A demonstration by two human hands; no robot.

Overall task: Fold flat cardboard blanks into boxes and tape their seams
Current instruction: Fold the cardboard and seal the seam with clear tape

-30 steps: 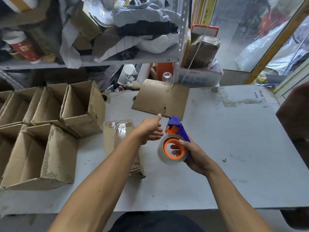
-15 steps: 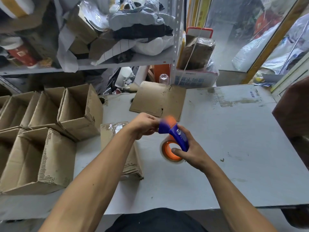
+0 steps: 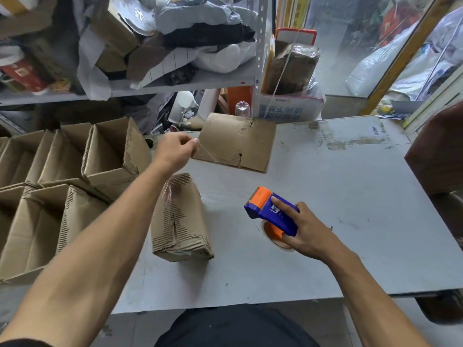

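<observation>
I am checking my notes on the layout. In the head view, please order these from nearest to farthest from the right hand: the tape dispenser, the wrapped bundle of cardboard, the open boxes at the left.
1. Tape dispenser: gripped by the right hand.
2. Wrapped bundle of cardboard: on the table, left of that hand.
3. Open boxes: far left side.

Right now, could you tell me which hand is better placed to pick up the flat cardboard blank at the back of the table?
Left. The left hand is right beside the flat cardboard blank, though it pinches clear tape; the right hand grips the tape dispenser nearer the body.
</observation>
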